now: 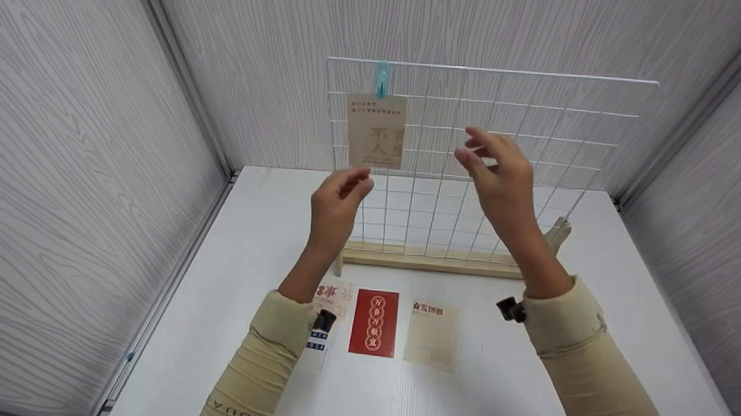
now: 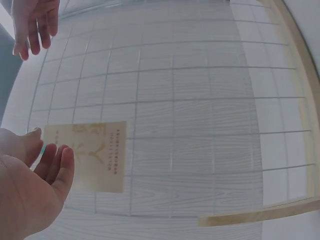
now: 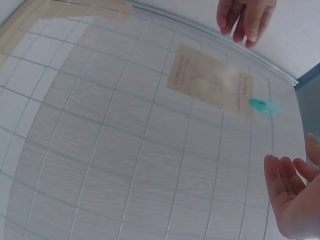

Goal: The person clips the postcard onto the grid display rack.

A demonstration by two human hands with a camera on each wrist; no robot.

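A cream card [image 1: 375,133] printed with Chinese characters hangs from the white wire grid [image 1: 492,138], held at its top by a teal clip [image 1: 382,79]. My left hand [image 1: 338,203] is just below the card's lower edge in the head view, fingers loosely bent and holding nothing. To the right of the card, my right hand [image 1: 500,173] is raised before the grid, its fingers relaxed and nothing between them. The right wrist view shows the card [image 3: 210,82] and clip [image 3: 264,106] apart from both hands.
The grid stands on a wooden base [image 1: 430,262] on a white table [image 1: 269,228]. In front lie a red card [image 1: 374,322], a beige card [image 1: 432,334] and, partly behind the left forearm, a pale card [image 1: 339,299] and a blue-and-white card [image 1: 315,349]. Grey wood-grain panels [image 1: 84,177] surround the table.
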